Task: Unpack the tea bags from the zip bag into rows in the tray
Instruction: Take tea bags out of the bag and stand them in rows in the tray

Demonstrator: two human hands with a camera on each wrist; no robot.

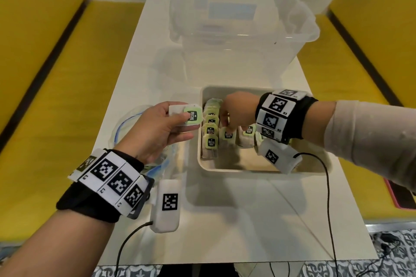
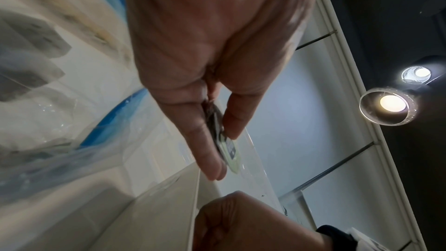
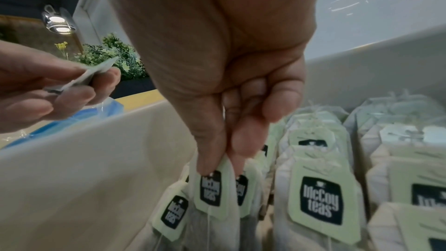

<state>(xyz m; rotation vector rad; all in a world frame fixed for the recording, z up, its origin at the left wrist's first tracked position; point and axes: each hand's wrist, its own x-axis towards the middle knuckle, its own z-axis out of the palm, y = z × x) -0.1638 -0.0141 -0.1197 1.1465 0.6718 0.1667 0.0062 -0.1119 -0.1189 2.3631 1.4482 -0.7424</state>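
The cream tray (image 1: pixel 265 171) sits mid-table with rows of tea bags (image 1: pixel 210 132) standing in it, pale green tags up. My right hand (image 1: pixel 225 119) reaches down into the tray's left row and pinches a tea bag (image 3: pixel 214 194) at its top between thumb and fingers. To the left of the tray my left hand (image 1: pixel 180 123) holds another tea bag (image 1: pixel 191 116) between thumb and fingers, tag facing up. The clear zip bag (image 1: pixel 126 128) with its blue seal lies under my left hand, with more tea bags (image 2: pixel 29 75) inside.
A large clear plastic bin (image 1: pixel 243 36) stands behind the tray. The white table (image 1: pixel 236 220) runs between two yellow benches (image 1: pixel 45 96). Cables trail from both wrists across the near table edge. A pink-edged dark object (image 1: pixel 403 195) lies on the right bench.
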